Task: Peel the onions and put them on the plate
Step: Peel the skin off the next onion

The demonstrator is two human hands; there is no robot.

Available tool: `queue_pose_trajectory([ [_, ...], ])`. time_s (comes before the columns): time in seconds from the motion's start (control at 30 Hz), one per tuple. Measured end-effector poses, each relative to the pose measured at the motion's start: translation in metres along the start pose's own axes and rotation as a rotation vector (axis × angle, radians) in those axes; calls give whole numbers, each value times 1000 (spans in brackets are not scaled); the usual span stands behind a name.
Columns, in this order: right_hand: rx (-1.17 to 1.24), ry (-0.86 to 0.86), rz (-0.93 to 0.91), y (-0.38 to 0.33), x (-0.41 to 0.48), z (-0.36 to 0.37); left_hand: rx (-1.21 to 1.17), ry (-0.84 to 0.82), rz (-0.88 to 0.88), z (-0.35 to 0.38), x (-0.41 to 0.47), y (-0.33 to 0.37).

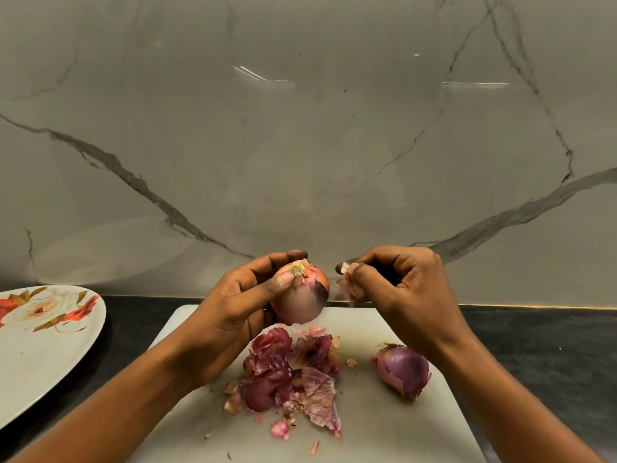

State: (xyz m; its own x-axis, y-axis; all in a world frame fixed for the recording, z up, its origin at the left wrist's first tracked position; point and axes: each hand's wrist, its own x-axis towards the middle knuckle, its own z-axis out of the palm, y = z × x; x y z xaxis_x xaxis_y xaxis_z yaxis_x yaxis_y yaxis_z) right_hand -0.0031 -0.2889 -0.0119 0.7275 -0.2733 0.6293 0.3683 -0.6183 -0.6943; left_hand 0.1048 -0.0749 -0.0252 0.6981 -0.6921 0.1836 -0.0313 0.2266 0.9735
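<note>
Cupped in the left hand (240, 302), a red onion (302, 302) is held above the far edge of the cutting board (384, 429). The fingers curl round its back and the thumb (283, 280) presses beside the dry root end, which faces the camera. The right hand (397, 285), just beside it, pinches a pale scrap of skin (349, 289) between thumb and fingertips, a narrow gap away from the onion.

The step in hand looks like the peeling of this first onion, and it seems nearly done. Its lower half shows smooth and pale, while papery orange bits cling around the root and one dark patch sits on its right side. A pile of purple skins (290, 372) lies in the middle of the board. A second onion (402, 369) lies near the board's right edge with most of its skin on, loose at the edges.

The next move probably calls for dropping the scrap onto the pile, then going back with thumb and fingertip to lift the last flakes at the root. The left hand would need to turn the onion so the dark patch comes within reach.

The plate (40, 355), flowered at its rim, sits on the dark counter (534, 335) well off the board's left edge. No onion shows on the part in view. So the carry would go leftward, and the second onion would be left to peel.
</note>
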Motion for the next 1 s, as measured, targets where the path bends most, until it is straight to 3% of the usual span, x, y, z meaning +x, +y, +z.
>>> queue_pose_trajectory([
  [0.47, 138, -307, 13, 2, -2, 7, 225, -109, 35, -3, -2, -3],
  [0.7, 136, -237, -35, 4, -4, 10, 261, -122, 53, -4, -3, -3],
  [0.87, -167, -126, -233, 3, -6, 20, 241, -142, 53, -3, -3, -5],
  [1.0, -141, -140, -184, 1, -3, 21, 195, -148, 43, -3, -2, -4],
])
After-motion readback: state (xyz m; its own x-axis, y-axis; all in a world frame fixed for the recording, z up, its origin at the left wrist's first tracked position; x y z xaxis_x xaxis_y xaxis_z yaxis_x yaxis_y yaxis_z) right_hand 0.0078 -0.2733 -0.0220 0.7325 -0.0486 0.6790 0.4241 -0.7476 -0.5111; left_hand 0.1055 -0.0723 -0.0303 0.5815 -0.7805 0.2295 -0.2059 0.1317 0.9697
